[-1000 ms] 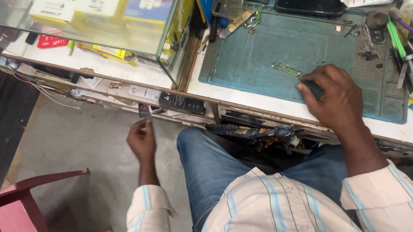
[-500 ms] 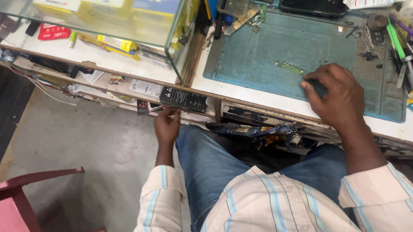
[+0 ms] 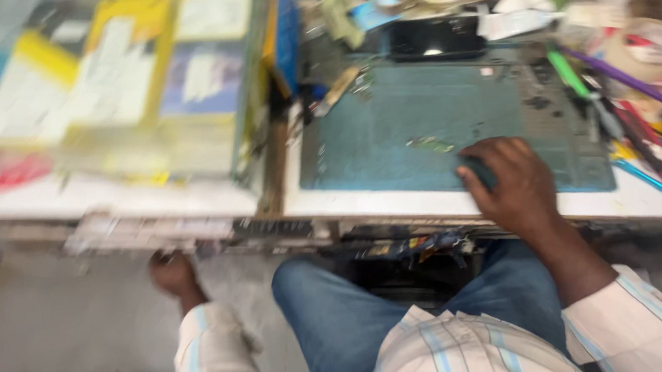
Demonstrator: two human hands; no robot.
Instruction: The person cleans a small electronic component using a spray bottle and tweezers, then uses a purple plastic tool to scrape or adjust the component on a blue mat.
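The whole view is blurred by motion. My right hand point(image 3: 514, 187) rests on the front part of a green cutting mat point(image 3: 390, 138), its fingers curled over a small dark object point(image 3: 478, 173). A thin greenish part point(image 3: 430, 145) lies on the mat just left of that hand. My left hand point(image 3: 171, 273) hangs below the white counter's front edge point(image 3: 192, 220), near the strip of drawers under it. Blur hides whether its fingers hold anything.
A glass display case point(image 3: 127, 92) with yellow and blue boxes stands on the left of the counter. A dark phone point(image 3: 434, 40) lies behind the mat. Pens, tools and tape rolls point(image 3: 639, 99) crowd the right side. My knees in blue jeans point(image 3: 333, 312) are under the counter.
My left hand rose to the counter's underside edge, then moved back left and lower. My right hand stayed on the mat. The view shifted and blurred.
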